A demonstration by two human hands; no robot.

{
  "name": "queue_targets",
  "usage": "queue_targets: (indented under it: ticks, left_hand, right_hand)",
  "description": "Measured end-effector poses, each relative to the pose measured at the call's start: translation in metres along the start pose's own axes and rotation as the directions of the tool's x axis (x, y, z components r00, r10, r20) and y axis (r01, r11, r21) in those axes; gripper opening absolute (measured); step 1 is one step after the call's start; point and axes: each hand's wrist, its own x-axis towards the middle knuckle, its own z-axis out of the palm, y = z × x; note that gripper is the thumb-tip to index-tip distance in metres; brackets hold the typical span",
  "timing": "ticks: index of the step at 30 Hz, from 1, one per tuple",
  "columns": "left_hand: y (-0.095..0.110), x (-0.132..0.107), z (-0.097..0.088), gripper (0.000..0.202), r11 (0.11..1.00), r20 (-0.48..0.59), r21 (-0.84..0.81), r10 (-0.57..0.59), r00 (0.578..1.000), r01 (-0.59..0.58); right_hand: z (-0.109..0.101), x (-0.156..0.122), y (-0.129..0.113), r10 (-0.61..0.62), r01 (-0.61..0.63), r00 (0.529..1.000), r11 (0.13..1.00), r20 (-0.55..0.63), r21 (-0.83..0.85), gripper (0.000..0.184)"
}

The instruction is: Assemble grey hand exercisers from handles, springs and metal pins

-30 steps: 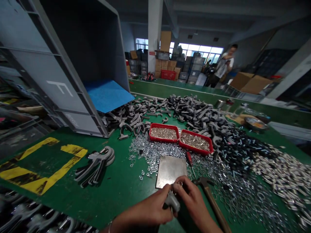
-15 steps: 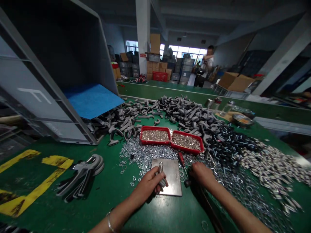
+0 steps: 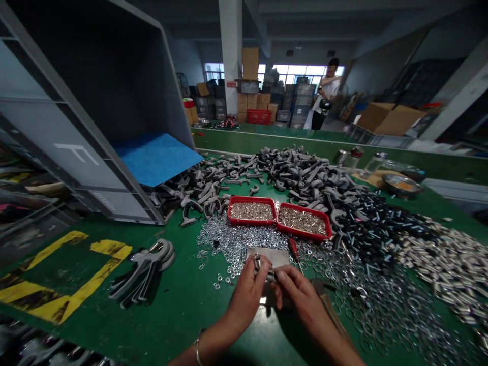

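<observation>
Two Hands Meet at a Small Metal Part

The left hand (image 3: 247, 292) is clamped around a metal part (image 3: 257, 262), its ridged silver end standing up between thumb and fingers. The right hand (image 3: 299, 292) comes in close beside it, thumb and fingers bent at the part's right side; whether they grip it or only touch it, I cannot tell. A bracelet (image 3: 198, 348) circles the left wrist.

Just beyond the hands, and partly hidden by them, a flat steel plate (image 3: 282, 256) lies on the green bench (image 3: 190, 315). A red-handled screwdriver (image 3: 293, 248) lies at the plate's right edge, ahead of the right hand. A hammer (image 3: 333, 312) lies just right of that hand, partly covered by the forearm.

Farther ahead of both hands are loose nuts (image 3: 232, 236), then a left red tray (image 3: 251, 222) and a right red tray (image 3: 304, 234), both filled with small metal pieces. A heap of grey handles (image 3: 305, 170) spreads beyond them. Well right of the right hand lie thin rings (image 3: 358, 315), black parts (image 3: 381, 229) and silver cylinders (image 3: 438, 259). Left of the left hand, several grey-and-black handles (image 3: 147, 267) lie grouped together near yellow tape (image 3: 76, 305).
</observation>
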Motion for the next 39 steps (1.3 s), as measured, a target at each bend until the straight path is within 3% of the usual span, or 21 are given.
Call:
queue_targets:
  ticks: [5, 7, 9, 10, 11, 13, 14, 15, 16, 18, 21, 23, 24, 25, 28, 31, 34, 37, 39]
  left_hand:
    - [-0.005, -0.005, 0.001, 0.032, 0.995, -0.06, 0.091, 0.034, 0.998, -0.028]
    - [-0.003, -0.008, 0.002, 0.033, 0.996, -0.093, 0.092, 0.019, 0.995, -0.01]
    - [0.003, -0.01, 0.004, 0.034, 0.998, -0.092, 0.068, -0.012, 0.996, 0.018]
    - [0.007, -0.011, 0.004, 0.035, 0.998, -0.069, 0.05, -0.029, 0.997, 0.032]
    - [0.012, -0.012, 0.003, 0.037, 0.999, -0.036, 0.032, -0.042, 0.998, 0.044]
    - [0.02, -0.013, 0.002, 0.039, 0.998, 0.032, 0.007, -0.07, 0.997, 0.069]
    - [0.022, -0.013, 0.001, 0.039, 0.996, 0.056, 0.0, -0.084, 0.995, 0.084]
    - [0.023, -0.012, 0.001, 0.04, 0.995, 0.068, -0.006, -0.096, 0.993, 0.097]
    - [0.022, -0.011, 0.0, 0.04, 0.994, 0.071, -0.013, -0.107, 0.992, 0.108]
    - [0.016, -0.01, -0.001, 0.039, 0.992, 0.072, -0.03, -0.117, 0.99, 0.12]
    - [0.005, -0.007, -0.006, 0.037, 0.992, 0.065, -0.022, -0.121, 0.991, 0.123]
    - [0.0, -0.004, -0.012, 0.039, 0.994, 0.041, 0.005, -0.109, 0.993, 0.109]
    - [-0.001, -0.002, -0.016, 0.039, 0.995, 0.023, 0.017, -0.102, 0.995, 0.102]
    - [-0.002, 0.0, -0.018, 0.04, 0.995, 0.003, 0.025, -0.1, 0.995, 0.1]
    - [-0.003, 0.006, -0.016, 0.044, 0.989, -0.027, 0.015, -0.149, 0.989, 0.149]
    - [-0.002, 0.006, 0.0, 0.047, 0.982, 0.07, -0.005, -0.19, 0.979, 0.191]
    - [0.0, 0.002, 0.015, 0.044, 0.983, 0.165, -0.028, -0.173, 0.971, 0.18]
    - [0.0, -0.001, 0.019, 0.042, 0.958, 0.171, -0.135, -0.23, 0.958, 0.254]
    - [-0.001, -0.002, 0.018, 0.042, 0.913, 0.163, -0.255, -0.284, 0.945, 0.319]
  right_hand:
    - [0.011, 0.005, 0.01, 0.058, -0.067, 0.997, 0.984, 0.056, 0.165, 0.03]
    - [0.012, 0.0, 0.011, -0.009, 0.009, 1.0, 0.997, -0.006, 0.076, 0.026]
    - [0.011, -0.007, 0.014, -0.199, 0.181, 0.975, 0.969, -0.097, -0.17, 0.02]
    - [0.01, -0.01, 0.016, -0.347, 0.295, 0.931, 0.898, -0.111, -0.327, 0.017]
    - [0.008, -0.013, 0.017, -0.505, 0.41, 0.86, 0.774, -0.079, -0.483, 0.016]
    - [0.005, -0.016, 0.019, -0.722, 0.565, 0.686, 0.445, 0.095, -0.694, 0.026]
    - [0.004, -0.017, 0.019, -0.763, 0.591, 0.621, 0.305, 0.179, -0.747, 0.033]
    - [0.003, -0.017, 0.018, -0.774, 0.59, 0.585, 0.204, 0.24, -0.781, 0.039]
    - [0.002, -0.016, 0.017, -0.763, 0.576, 0.581, 0.139, 0.283, -0.805, 0.043]
    - [-0.004, -0.015, 0.014, -0.677, 0.547, 0.655, 0.118, 0.336, -0.829, 0.044]
    - [-0.037, -0.019, 0.009, -0.375, 0.504, 0.834, 0.216, 0.405, -0.836, 0.043]
    - [-0.081, -0.022, 0.004, -0.228, 0.332, 0.93, 0.195, 0.287, -0.923, 0.036]
    - [-0.108, -0.023, 0.001, -0.226, 0.145, 0.967, 0.125, 0.114, -0.981, 0.029]
    - [-0.136, -0.023, -0.002, -0.261, -0.018, 0.965, 0.086, -0.04, -0.996, 0.024]
    - [-0.211, -0.014, -0.014, -0.318, -0.33, 0.894, 0.013, -0.317, -0.944, 0.02]
    - [-0.249, 0.004, -0.023, -0.314, -0.484, 0.834, -0.026, -0.453, -0.875, 0.008]
    - [-0.254, 0.017, -0.033, -0.292, -0.526, 0.818, -0.032, -0.496, -0.85, 0.004]
    - [-0.236, 0.014, -0.045, -0.304, -0.509, 0.824, -0.026, -0.478, -0.86, 0.012]
    - [-0.209, 0.004, -0.049, -0.352, -0.427, 0.83, 0.097, -0.432, -0.899, 0.022]
